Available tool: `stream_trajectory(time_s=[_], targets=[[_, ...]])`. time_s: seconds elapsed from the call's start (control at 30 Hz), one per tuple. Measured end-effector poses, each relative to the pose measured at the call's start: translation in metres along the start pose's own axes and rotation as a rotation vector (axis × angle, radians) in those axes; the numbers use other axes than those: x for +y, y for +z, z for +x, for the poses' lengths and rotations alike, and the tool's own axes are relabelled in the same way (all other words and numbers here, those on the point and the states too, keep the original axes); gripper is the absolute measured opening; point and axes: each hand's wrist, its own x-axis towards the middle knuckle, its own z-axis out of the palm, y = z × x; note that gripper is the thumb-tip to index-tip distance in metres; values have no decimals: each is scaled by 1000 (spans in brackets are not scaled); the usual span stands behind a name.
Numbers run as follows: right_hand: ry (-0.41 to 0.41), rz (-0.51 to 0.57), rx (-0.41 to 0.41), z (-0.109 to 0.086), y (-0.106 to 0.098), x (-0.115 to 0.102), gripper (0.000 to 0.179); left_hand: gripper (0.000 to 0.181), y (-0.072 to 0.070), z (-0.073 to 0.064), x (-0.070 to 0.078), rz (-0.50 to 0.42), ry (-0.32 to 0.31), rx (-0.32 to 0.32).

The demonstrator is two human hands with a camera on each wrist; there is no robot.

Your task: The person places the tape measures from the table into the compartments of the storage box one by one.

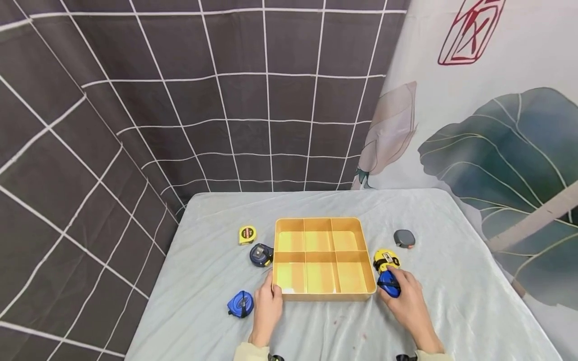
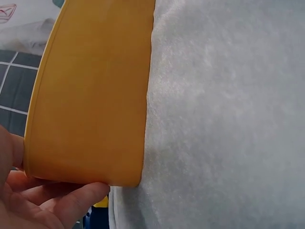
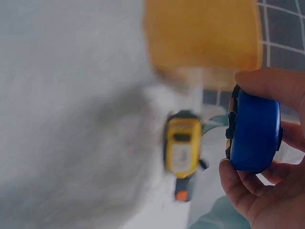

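A yellow box [image 1: 323, 297] with several compartments stands on the cloth-covered table. My left hand [image 1: 268, 310] grips its left front corner, the thumb at the rim and the fingers along the outer wall, as the left wrist view shows on the box [image 2: 90, 95]. To the right of the box, my right hand [image 1: 410, 301] holds a blue tape measure [image 3: 257, 131] between thumb and fingers. Just beyond it lies a yellow-and-black tape measure [image 1: 386, 258]. Another blue tape measure [image 1: 241, 304] lies left of my left hand.
A dark blue tape measure [image 1: 260, 254] lies against the box's left side, with a small yellow tape measure [image 1: 247, 234] behind it. A grey tape measure [image 1: 404, 238] sits at the back right. Dark gridded cloth [image 1: 235, 100] hangs behind and left of the table [image 1: 194, 301].
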Motion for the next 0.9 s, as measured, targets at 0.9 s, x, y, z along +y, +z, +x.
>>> stream_trajectory(time_s=[0.9], targets=[[-234,69,-4,22,32,-60,63,44,-2,7,0,-37,-33,-6]])
